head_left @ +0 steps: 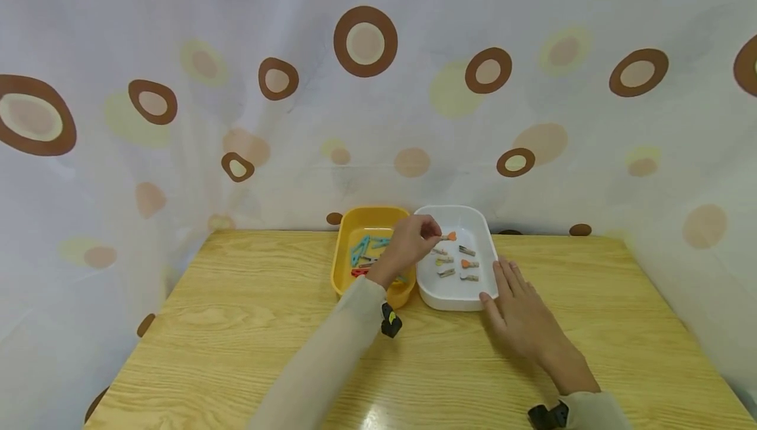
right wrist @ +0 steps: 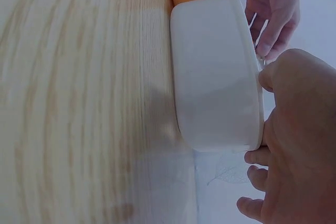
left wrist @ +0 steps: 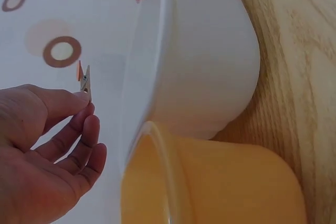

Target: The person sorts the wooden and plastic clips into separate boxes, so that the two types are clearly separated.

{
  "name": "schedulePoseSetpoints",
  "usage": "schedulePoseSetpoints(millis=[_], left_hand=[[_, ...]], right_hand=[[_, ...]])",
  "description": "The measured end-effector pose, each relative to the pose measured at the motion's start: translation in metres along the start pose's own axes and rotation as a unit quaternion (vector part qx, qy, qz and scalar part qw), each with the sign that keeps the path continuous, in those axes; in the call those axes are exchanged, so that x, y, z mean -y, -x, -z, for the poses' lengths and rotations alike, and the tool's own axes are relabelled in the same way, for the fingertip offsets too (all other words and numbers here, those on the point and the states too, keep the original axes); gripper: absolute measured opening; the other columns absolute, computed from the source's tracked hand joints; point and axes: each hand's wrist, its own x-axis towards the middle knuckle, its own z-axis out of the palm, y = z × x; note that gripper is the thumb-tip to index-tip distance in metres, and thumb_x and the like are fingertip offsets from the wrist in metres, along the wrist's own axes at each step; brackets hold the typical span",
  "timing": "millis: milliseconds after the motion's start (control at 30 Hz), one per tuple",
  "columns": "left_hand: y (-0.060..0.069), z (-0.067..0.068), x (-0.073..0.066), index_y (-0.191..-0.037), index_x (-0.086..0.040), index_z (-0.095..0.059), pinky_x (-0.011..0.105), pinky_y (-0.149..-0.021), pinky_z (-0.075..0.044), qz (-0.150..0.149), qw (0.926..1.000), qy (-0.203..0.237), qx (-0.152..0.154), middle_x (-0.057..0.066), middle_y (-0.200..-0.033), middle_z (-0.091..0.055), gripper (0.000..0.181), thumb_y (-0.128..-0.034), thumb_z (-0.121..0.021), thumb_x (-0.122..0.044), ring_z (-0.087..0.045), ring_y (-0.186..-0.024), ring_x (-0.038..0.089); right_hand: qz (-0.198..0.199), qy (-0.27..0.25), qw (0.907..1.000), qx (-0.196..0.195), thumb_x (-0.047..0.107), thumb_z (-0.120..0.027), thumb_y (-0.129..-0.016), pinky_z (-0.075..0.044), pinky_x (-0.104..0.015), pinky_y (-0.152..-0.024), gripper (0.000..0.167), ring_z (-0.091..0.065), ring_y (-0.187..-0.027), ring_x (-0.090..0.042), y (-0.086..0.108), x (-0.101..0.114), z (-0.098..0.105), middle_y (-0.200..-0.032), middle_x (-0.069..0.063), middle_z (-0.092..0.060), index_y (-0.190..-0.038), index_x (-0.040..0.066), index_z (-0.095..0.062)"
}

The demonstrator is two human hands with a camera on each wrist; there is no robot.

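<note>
Above the white tray [head_left: 452, 302], my left hand [head_left: 408, 244] pinches a small wooden clothespin [left wrist: 85, 83] with an orange decoration between thumb and index finger. Several more mini clothespins [head_left: 470, 263], with orange, yellow and pale decorations, lie in rows on the tray's floor. My right hand [head_left: 523, 318] rests against the near right corner of the white tray, its fingers along the side and the thumb at the rim. Under my left forearm, the yellow tray [head_left: 338, 272] contains teal clothespins [head_left: 359, 250], a red one [head_left: 359, 272] and others partly hidden.
Both trays stand side by side at the back of a wooden table [head_left: 266, 325]. Right behind them hangs a pale curtain [head_left: 408, 121] patterned with brown rings and spots. Each wrist carries a black camera band [head_left: 391, 320].
</note>
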Motion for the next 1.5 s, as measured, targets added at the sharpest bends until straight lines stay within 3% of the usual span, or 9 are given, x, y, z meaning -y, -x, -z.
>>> schedulePoseSetpoints(millis=[333,633,867,1167,1333,1500], left_hand=[[-0.03,-0.008,0.008,-0.094,-0.006,-0.072,0.02,-0.074,-0.05,0.01,0.9966,-0.079,0.019,0.004,-0.092,-0.068,0.005,-0.0985,-0.07,-0.008,-0.058,-0.082,0.014],[-0.04,-0.012,0.013,-0.095,-0.007,-0.072,0.022,-0.073,-0.049,0.021,0.9915,-0.122,0.042,0.004,-0.092,-0.068,0.007,-0.0997,-0.068,-0.009,-0.058,-0.081,0.015],[-0.039,-0.015,0.014,-0.092,-0.007,-0.07,0.023,-0.069,-0.048,0.05,0.9893,-0.131,0.042,0.004,-0.088,-0.066,0.008,-0.0995,-0.069,-0.009,-0.056,-0.078,0.016],[-0.041,-0.023,0.016,-0.093,-0.006,-0.068,0.024,-0.073,-0.048,0.063,0.9879,-0.14,0.021,0.004,-0.089,-0.065,0.004,-0.0966,-0.069,-0.006,-0.055,-0.081,0.017],[-0.043,-0.026,0.023,-0.106,-0.004,-0.07,0.026,-0.078,-0.05,0.048,0.9925,-0.111,0.018,0.006,-0.095,-0.066,0.008,-0.0989,-0.068,-0.007,-0.056,-0.084,0.019],[-0.044,-0.017,0.02,-0.109,-0.003,-0.07,0.027,-0.083,-0.053,0.019,0.9968,-0.076,0.014,0.009,-0.101,-0.07,0.011,-0.0999,-0.066,-0.008,-0.061,-0.089,0.019]], right_hand=[[0.002,-0.011,0.9999,-0.006,0.042,-0.037,-0.111,-0.026,-0.071,-0.112,0.074,-0.018,-0.151,-0.05,0.0,0.006,-0.001,-0.166,-0.03,-0.016,-0.159,-0.011,-0.018],[-0.002,-0.013,0.9999,-0.012,0.042,-0.038,-0.111,-0.026,-0.069,-0.114,0.073,-0.017,-0.152,-0.048,0.001,0.013,-0.004,-0.166,-0.029,-0.017,-0.159,-0.011,-0.02],[-0.001,-0.015,0.9998,-0.009,0.042,-0.036,-0.111,-0.026,-0.069,-0.114,0.074,-0.015,-0.152,-0.048,0.003,0.017,-0.007,-0.166,-0.029,-0.015,-0.159,-0.011,-0.019],[-0.001,-0.01,0.9999,-0.009,0.041,-0.036,-0.111,-0.026,-0.068,-0.115,0.072,-0.017,-0.152,-0.048,0.002,0.016,-0.005,-0.166,-0.029,-0.018,-0.159,-0.011,-0.02],[-0.003,-0.015,0.9999,-0.003,0.042,-0.036,-0.111,-0.025,-0.068,-0.115,0.074,-0.016,-0.152,-0.048,0.002,0.011,-0.005,-0.166,-0.029,-0.016,-0.159,-0.011,-0.019],[-0.004,-0.005,1.0,-0.006,0.042,-0.036,-0.111,-0.026,-0.07,-0.113,0.074,-0.017,-0.152,-0.049,0.002,0.001,0.0,-0.165,-0.03,-0.017,-0.159,-0.011,-0.018]])
